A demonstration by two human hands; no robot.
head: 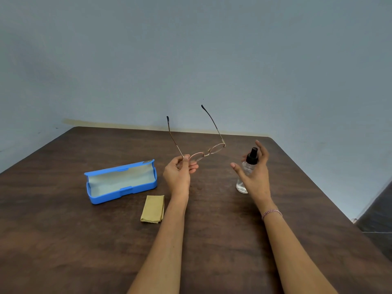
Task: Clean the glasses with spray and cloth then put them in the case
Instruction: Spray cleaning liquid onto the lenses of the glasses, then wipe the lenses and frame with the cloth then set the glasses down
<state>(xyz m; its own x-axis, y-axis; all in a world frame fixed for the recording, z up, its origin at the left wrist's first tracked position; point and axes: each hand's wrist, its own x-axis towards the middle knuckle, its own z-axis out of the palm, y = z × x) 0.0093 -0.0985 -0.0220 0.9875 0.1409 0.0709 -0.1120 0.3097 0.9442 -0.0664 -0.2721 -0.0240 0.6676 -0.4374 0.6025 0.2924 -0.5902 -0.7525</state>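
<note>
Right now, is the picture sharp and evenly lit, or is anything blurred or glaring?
Head view: light soft and even, shadows faint; glasses, case and cloth sharp; no glare, only a dim sheen on the table; wide-angle stretch toward the frame edges.

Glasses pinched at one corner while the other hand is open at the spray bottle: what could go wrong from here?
1. The left hand pinches the glasses only at one end of the frame, temples unfolded and raised; they could twist or slip.
2. The right hand is spread open around the upright spray bottle, not gripping it; a clumsy grasp might tip it on the table.
3. I cannot tell which way the nozzle faces, so spray may miss the lenses.
</note>
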